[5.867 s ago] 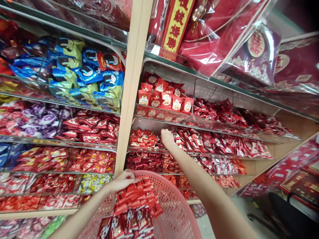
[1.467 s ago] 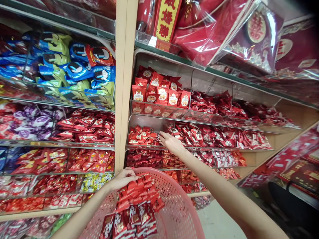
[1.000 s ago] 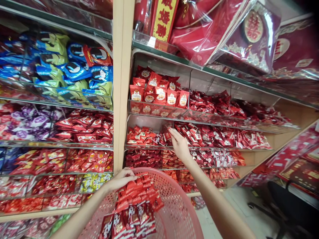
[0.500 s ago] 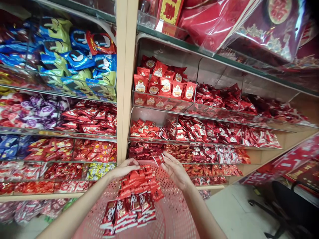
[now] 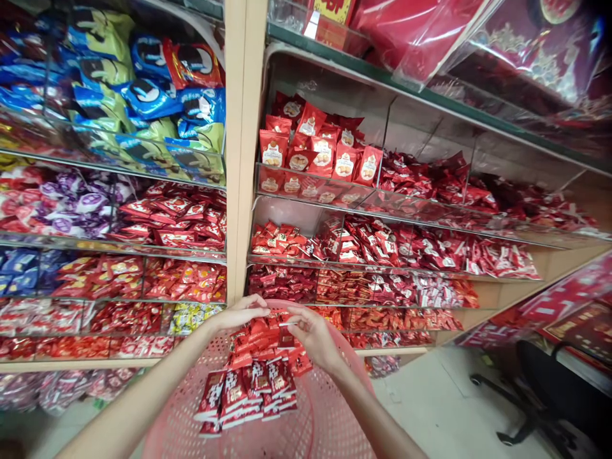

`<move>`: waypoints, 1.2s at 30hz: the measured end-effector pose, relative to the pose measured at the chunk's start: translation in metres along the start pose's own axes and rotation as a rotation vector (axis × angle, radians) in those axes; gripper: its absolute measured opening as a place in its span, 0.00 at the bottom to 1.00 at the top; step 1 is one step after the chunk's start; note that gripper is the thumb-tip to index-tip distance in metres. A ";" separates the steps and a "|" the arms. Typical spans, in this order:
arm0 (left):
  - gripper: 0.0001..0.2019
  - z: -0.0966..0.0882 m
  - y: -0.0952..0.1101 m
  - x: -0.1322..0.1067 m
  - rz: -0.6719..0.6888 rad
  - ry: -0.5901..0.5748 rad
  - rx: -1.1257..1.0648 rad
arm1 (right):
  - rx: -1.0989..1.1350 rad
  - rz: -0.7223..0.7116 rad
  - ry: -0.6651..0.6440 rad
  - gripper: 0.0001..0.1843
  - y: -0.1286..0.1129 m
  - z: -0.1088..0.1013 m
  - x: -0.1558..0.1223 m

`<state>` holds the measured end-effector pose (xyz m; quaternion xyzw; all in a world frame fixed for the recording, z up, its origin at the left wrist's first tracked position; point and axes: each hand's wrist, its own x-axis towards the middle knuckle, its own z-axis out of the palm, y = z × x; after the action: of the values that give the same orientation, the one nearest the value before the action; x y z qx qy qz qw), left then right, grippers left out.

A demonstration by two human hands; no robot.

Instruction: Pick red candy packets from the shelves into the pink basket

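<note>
A pink perforated plastic basket [image 5: 335, 401] is below my hands, with candy packets inside. Bright red packets [image 5: 253, 341] lie in a row toward its far side. Nearer to me, dark red packets with white ends [image 5: 234, 389] are lined up side by side. My right hand [image 5: 313, 335] pinches a small dark red candy packet [image 5: 285, 336] over the right end of the bright red row. My left hand [image 5: 246, 312] rests at the far left of that row, fingers stretched over the packets; its fingertips are partly hidden.
Shelves with clear-fronted bins [image 5: 306, 188] of wrapped sweets rise ahead, split by a wooden post [image 5: 238, 146]. Blue and green bags [image 5: 148, 99] fill the upper left bin. A black wheeled chair [image 5: 549, 389] stands on the tiled floor [image 5: 430, 395] at right.
My right hand has brought the dark red packet left and down, from beside the shelf to above the basket's row. My left hand has stayed near the same packets. The view has tilted slightly.
</note>
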<state>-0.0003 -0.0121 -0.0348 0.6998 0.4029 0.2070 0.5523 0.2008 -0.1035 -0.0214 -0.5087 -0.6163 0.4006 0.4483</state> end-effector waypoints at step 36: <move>0.17 0.002 -0.005 0.002 0.013 0.009 0.014 | -1.340 -0.834 -0.452 0.04 0.015 0.015 -0.053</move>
<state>0.0007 -0.0118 -0.0406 0.7053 0.4022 0.2112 0.5443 0.1953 -0.1536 -0.0476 -0.3047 -0.9387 -0.1591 0.0264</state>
